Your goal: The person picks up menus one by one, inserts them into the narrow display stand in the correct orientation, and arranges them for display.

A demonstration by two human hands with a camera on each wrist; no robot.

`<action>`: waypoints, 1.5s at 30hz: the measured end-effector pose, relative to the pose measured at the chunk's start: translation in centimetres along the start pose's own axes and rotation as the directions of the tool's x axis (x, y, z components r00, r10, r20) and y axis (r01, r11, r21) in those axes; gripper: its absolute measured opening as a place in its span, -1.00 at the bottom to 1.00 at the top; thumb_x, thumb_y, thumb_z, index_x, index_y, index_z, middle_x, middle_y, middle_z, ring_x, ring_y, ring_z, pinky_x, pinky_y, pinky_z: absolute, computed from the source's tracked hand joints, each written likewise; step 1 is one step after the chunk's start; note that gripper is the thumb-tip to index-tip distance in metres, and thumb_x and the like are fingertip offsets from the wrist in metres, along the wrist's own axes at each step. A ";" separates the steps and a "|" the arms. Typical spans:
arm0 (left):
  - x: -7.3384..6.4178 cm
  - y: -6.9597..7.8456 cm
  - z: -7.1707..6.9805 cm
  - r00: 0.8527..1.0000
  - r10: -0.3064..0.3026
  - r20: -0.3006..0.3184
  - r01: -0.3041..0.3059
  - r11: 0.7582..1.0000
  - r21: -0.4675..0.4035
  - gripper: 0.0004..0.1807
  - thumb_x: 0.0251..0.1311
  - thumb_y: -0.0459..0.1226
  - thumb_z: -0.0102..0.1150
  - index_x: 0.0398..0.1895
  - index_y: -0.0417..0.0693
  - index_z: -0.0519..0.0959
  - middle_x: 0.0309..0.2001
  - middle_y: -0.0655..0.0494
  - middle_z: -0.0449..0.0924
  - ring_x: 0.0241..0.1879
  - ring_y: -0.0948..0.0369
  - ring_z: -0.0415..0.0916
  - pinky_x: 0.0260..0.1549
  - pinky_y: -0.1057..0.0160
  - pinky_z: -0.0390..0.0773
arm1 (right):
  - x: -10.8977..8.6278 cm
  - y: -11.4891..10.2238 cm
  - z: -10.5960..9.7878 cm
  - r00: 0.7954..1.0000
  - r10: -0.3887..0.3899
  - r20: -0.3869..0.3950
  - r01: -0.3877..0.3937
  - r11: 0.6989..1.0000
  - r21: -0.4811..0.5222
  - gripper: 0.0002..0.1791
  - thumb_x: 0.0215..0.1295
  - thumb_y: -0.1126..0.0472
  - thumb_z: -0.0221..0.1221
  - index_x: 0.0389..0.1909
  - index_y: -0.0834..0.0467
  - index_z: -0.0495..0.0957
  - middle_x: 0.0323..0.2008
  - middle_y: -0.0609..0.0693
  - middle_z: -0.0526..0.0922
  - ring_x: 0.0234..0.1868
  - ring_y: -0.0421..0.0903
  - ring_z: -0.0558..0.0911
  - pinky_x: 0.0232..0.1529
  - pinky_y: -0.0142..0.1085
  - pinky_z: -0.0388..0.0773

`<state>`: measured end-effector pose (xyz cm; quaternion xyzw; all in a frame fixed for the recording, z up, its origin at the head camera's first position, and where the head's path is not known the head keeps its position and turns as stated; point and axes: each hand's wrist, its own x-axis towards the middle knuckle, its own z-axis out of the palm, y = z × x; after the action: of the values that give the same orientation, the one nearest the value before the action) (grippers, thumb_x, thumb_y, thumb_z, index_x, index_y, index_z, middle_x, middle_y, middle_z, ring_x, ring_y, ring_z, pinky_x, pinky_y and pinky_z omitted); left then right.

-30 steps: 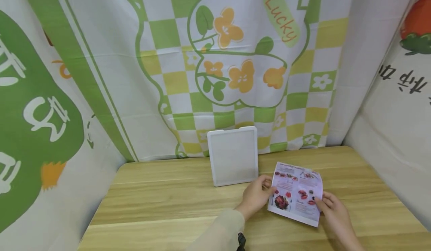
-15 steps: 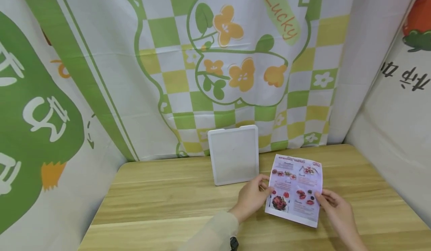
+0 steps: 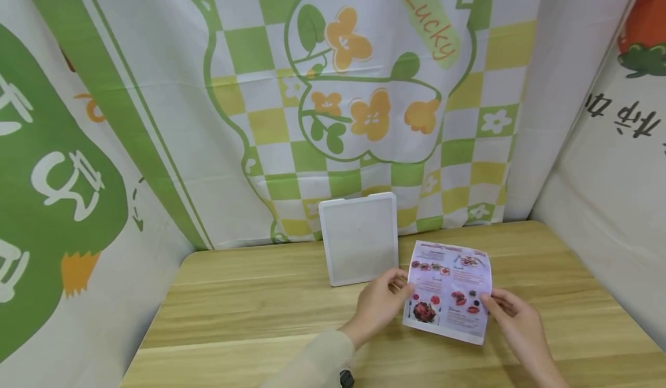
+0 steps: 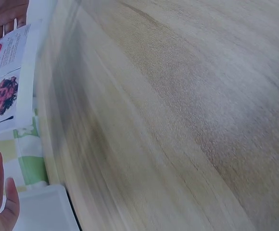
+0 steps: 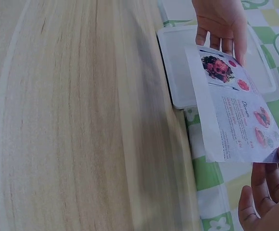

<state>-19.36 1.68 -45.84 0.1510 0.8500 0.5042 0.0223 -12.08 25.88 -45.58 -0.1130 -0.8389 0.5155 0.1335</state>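
A printed menu sheet (image 3: 448, 292) with food pictures is held up above the table, slightly bowed, its printed side towards the head camera. My left hand (image 3: 378, 302) pinches its left edge, thumb in front and fingers behind. At the opposite edge my right hand (image 3: 517, 324) pinches the paper the same way. The right wrist view has the sheet (image 5: 233, 113) between both hands, with the right hand's thumb on a corner and its other fingers spread underneath. Behind the left hand, a white rectangular frame-like board (image 3: 360, 240) leans upright against the patterned cloth.
The wooden table (image 3: 234, 307) spreads beneath both hands. A green, yellow and white checked cloth (image 3: 364, 116) hangs along its back edge. Printed cloth walls (image 3: 614, 203) close in the sides. A dark wristband (image 3: 346, 378) shows by the left sleeve.
The menu sheet has tilted up to face the head camera more fully, and its heading now shows. Both hands have shifted slightly left with it. The white board stays put.
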 end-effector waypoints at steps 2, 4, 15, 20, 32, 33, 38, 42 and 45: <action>-0.1 0.1 -0.2 1.000 -0.005 -0.003 0.005 1.000 -0.004 -0.79 0.26 -0.08 0.29 -0.10 0.10 0.64 -0.32 0.43 0.58 -0.33 0.43 0.47 -0.25 0.35 0.50 | -0.2 -0.2 0.0 1.000 0.000 0.005 0.000 1.000 -0.001 -0.60 0.41 0.19 0.21 0.00 0.49 0.55 -0.21 0.24 0.72 -0.37 -0.44 0.57 -0.34 -0.47 0.56; -0.2 0.1 -0.4 1.000 -0.002 -0.001 0.002 1.000 -0.005 -0.81 0.26 -0.08 0.29 -0.13 0.10 0.64 -0.33 0.44 0.57 -0.33 0.44 0.47 -0.26 0.36 0.50 | -0.3 -0.4 0.0 1.000 0.005 0.008 -0.005 1.000 -0.007 -0.60 0.41 0.18 0.21 0.01 0.48 0.55 -0.21 0.24 0.72 -0.37 -0.43 0.58 -0.33 -0.46 0.57; -2.0 -0.1 -2.5 0.999 0.017 -0.029 -0.018 0.999 -0.037 -0.84 0.23 -0.13 0.33 -0.20 0.04 0.66 -0.36 0.39 0.59 -0.33 0.41 0.48 -0.27 0.35 0.50 | -0.9 -1.6 0.7 0.992 0.080 0.099 -0.086 0.994 0.060 -0.60 0.40 0.17 0.21 0.02 0.45 0.55 -0.34 -0.03 0.75 -0.41 -0.31 0.60 -0.33 -0.37 0.58; -3.1 0.0 -3.4 0.999 0.011 -0.038 -0.013 0.999 -0.040 -0.86 0.23 -0.12 0.33 -0.22 0.08 0.66 -0.38 0.41 0.58 -0.33 0.41 0.48 -0.27 0.32 0.48 | -1.3 -1.9 0.9 0.987 0.102 0.121 -0.111 0.992 0.065 -0.60 0.40 0.15 0.22 0.03 0.42 0.55 -0.33 -0.07 0.74 -0.39 -0.30 0.59 -0.31 -0.37 0.57; -4.6 0.4 -5.3 0.998 0.039 -0.055 -0.041 0.999 -0.034 -0.85 0.22 -0.14 0.34 -0.23 0.03 0.65 -0.36 0.34 0.60 -0.27 0.31 0.52 -0.24 0.31 0.51 | -1.5 -3.5 1.6 0.985 0.101 0.142 -0.111 0.992 0.057 -0.55 0.36 0.13 0.27 0.09 0.40 0.53 -0.19 0.06 0.73 -0.34 -0.29 0.62 -0.28 -0.36 0.58; -4.8 0.4 -5.5 0.998 0.037 -0.055 -0.040 0.999 -0.037 -0.85 0.22 -0.14 0.34 -0.23 0.03 0.65 -0.36 0.33 0.60 -0.27 0.31 0.52 -0.25 0.31 0.51 | -1.5 -3.6 1.6 0.984 0.103 0.148 -0.112 0.992 0.058 -0.54 0.35 0.13 0.27 0.09 0.40 0.53 -0.19 0.06 0.73 -0.34 -0.30 0.62 -0.27 -0.37 0.58; -5.3 0.3 -6.2 0.999 0.020 -0.048 -0.023 0.999 -0.049 -0.79 0.22 -0.15 0.34 -0.15 0.00 0.63 -0.35 0.31 0.61 -0.30 0.32 0.51 -0.26 0.32 0.50 | -1.8 -4.3 2.1 0.988 0.073 0.139 -0.084 0.994 0.075 -0.58 0.33 0.18 0.29 0.06 0.39 0.55 -0.21 0.05 0.73 -0.34 -0.31 0.62 -0.27 -0.37 0.57; -5.7 0.2 -6.8 0.999 -0.002 -0.048 -0.001 0.998 -0.055 -0.75 0.22 -0.14 0.33 -0.10 -0.01 0.62 -0.34 0.29 0.61 -0.31 0.30 0.50 -0.26 0.30 0.49 | -1.9 -4.8 2.6 0.989 0.050 0.137 -0.064 0.993 0.100 -0.61 0.33 0.20 0.29 0.05 0.38 0.56 -0.23 0.03 0.73 -0.34 -0.31 0.63 -0.27 -0.38 0.57; -5.9 0.2 -7.4 0.998 -0.017 -0.054 0.014 0.998 -0.054 -0.75 0.23 -0.11 0.32 -0.11 0.00 0.62 -0.33 0.29 0.61 -0.29 0.29 0.50 -0.25 0.29 0.50 | -2.0 -5.2 3.0 0.990 0.030 0.136 -0.047 0.991 0.122 -0.62 0.32 0.21 0.29 0.04 0.37 0.57 -0.25 0.02 0.72 -0.34 -0.30 0.63 -0.27 -0.39 0.57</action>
<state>-15.06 -6.13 -42.71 0.1297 0.8377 0.5305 0.0070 -11.53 20.40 -42.50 -0.0856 -0.8096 0.5760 0.0737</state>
